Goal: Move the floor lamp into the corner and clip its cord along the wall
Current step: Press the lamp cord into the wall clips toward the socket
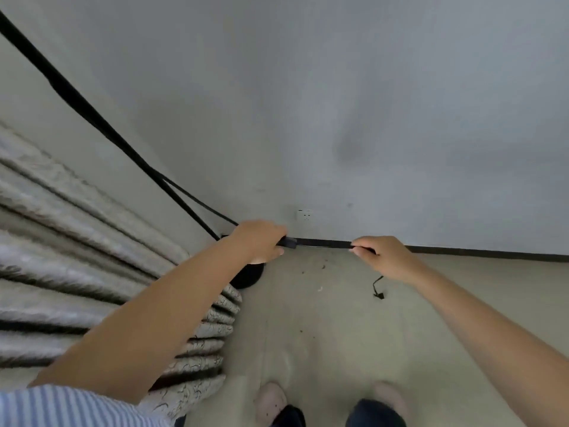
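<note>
The black floor lamp pole (92,114) leans up from its round black base (249,277) in the corner, partly hidden behind my left arm. A thin black cord (197,198) branches off the pole and runs down to my left hand (261,240), which is closed on a small black block on the cord. The cord stretches taut along the dark baseboard (492,253) to my right hand (386,257), which pinches it. A loose cord end with a small black piece (378,292) dangles below my right hand.
A pleated beige curtain (77,257) fills the left side down to the floor. A white wall socket (304,215) sits low on the wall above my hands. Bits of debris (320,288) lie on the pale floor. My shoes (272,402) stand near the bottom edge.
</note>
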A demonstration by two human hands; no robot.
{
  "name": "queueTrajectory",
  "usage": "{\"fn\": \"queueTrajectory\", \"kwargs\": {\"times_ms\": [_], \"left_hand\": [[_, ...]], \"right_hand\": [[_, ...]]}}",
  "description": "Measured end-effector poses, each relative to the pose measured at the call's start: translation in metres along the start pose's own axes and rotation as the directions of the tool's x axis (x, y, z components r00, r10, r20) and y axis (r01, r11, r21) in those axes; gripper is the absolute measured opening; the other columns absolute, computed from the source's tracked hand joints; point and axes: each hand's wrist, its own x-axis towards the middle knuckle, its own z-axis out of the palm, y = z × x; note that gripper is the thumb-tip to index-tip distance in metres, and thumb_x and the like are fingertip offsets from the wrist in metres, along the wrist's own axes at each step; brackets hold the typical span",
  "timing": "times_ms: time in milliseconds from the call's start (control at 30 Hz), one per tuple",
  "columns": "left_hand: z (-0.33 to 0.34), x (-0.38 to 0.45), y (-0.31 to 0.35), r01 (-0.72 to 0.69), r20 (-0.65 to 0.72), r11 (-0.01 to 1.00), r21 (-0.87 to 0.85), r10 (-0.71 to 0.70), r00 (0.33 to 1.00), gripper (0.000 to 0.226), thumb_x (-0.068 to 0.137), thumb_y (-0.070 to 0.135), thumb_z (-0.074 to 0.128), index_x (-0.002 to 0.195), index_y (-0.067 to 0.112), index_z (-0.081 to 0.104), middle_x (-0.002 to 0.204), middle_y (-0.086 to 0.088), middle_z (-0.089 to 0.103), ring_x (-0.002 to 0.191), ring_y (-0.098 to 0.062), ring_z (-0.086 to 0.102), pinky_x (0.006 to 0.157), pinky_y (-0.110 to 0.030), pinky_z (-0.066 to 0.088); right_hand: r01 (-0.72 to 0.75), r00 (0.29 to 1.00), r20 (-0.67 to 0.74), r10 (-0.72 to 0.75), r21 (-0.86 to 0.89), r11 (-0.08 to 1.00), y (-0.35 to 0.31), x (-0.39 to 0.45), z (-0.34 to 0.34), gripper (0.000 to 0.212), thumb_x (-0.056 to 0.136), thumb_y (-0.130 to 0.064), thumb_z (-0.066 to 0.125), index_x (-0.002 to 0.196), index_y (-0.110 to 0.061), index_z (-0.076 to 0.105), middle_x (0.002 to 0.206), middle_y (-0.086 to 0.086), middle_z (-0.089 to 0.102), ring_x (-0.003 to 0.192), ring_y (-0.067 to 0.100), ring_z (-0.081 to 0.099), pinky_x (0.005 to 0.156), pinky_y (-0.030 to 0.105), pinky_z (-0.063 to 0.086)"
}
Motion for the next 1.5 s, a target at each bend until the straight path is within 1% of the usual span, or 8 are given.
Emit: {"fn": "queueTrajectory", "kwargs": {"times_ms": [133,400,533,633,900,1067,1267,1500], "left_hand": [[0.014,0.047,-0.006,-0.116,0.02,0.993,-0.022,0.117,0.993,0.032,0.099,0.028,0.04,0.125,0.009,0.045,0.125,-0.013,0.054,0.113,-0.03,0.051,0.088,-0.037,0.044],[0.043,0.152,-0.048,0.073,-0.032,0.967,0.246,-0.067,0.997,0.027,0.09,-0.001,0.044,0.113,0.005,0.056,0.118,-0.011,0.058,0.109,-0.027,0.051,0.074,-0.032,0.034],[0.07,0.199,-0.099,0.2,0.036,0.865,0.461,-0.244,0.969,0.03,0.089,0.01,0.05,0.118,0.014,0.055,0.129,-0.007,0.051,0.122,-0.024,0.041,0.114,-0.048,0.018],[0.105,0.226,-0.138,0.226,0.021,0.79,0.569,-0.29,0.957,0.034,0.092,0.013,0.045,0.126,0.013,0.047,0.13,-0.006,0.05,0.122,-0.023,0.042,0.117,-0.051,0.009],[0.193,0.276,-0.199,0.072,-0.338,0.959,0.275,0.026,0.941,0.032,0.098,0.028,0.039,0.118,0.003,0.043,0.12,-0.014,0.052,0.103,-0.027,0.052,0.08,-0.035,0.044],[0.218,0.287,-0.217,-0.07,-0.729,0.961,0.269,0.251,0.637,0.037,0.078,0.017,0.036,0.068,-0.005,0.064,0.061,-0.019,0.065,0.048,-0.028,0.062,0.038,-0.025,0.048],[0.224,0.299,-0.224,0.005,-0.824,0.98,0.201,0.166,0.542,0.024,0.076,0.002,0.048,0.069,-0.007,0.068,0.065,-0.023,0.064,0.054,-0.03,0.062,0.04,-0.028,0.049],[0.223,0.304,-0.219,0.133,-0.813,0.95,0.281,0.162,0.559,0.032,0.029,-0.011,0.087,0.049,0.002,0.065,0.04,-0.012,0.06,0.033,-0.024,0.058,0.035,-0.018,0.046]], "right_hand": [[-0.014,0.999,-0.041,0.014,0.009,1.0,0.005,0.028,0.019,0.038,0.09,-0.007,0.046,0.055,-0.021,0.045,0.052,-0.004,0.034,0.048,0.007,0.027,0.049,0.012,0.03],[-0.072,0.997,0.005,0.072,0.012,0.997,0.043,0.157,0.033,0.024,0.09,-0.016,0.046,0.097,-0.001,0.063,0.087,0.01,0.065,0.074,0.018,0.052,0.055,0.007,0.037],[-0.028,0.999,0.036,0.03,-0.036,0.999,0.065,0.229,0.076,0.028,0.092,-0.017,0.042,0.094,0.001,0.063,0.089,0.019,0.068,0.079,0.028,0.058,0.059,0.022,0.032],[0.03,0.999,0.046,-0.028,-0.051,0.998,0.078,0.272,0.113,0.032,0.092,-0.017,0.041,0.09,0.008,0.061,0.075,0.02,0.059,0.068,0.022,0.048,0.055,0.024,0.025],[0.242,0.946,-0.196,-0.259,-0.107,0.964,0.083,0.366,0.192,0.022,0.089,-0.021,0.05,0.101,-0.007,0.062,0.065,-0.004,0.051,0.055,0.008,0.042,0.061,0.023,0.033],[0.357,0.808,-0.423,-0.411,-0.204,0.912,0.097,0.396,0.204,0.015,0.085,-0.018,0.056,0.091,-0.007,0.064,0.073,0.001,0.053,0.066,0.017,0.045,0.063,0.027,0.035],[0.403,0.6,-0.578,-0.554,-0.38,0.833,0.091,0.408,0.214,0.015,0.084,-0.013,0.056,0.088,-0.004,0.067,0.083,0.019,0.064,0.076,0.032,0.057,0.066,0.038,0.046],[0.273,0.65,-0.513,-0.561,-0.531,0.802,0.082,0.412,0.217,0.023,0.089,-0.016,0.046,0.094,-0.004,0.064,0.094,0.017,0.062,0.084,0.037,0.057,0.065,0.04,0.045]]}}
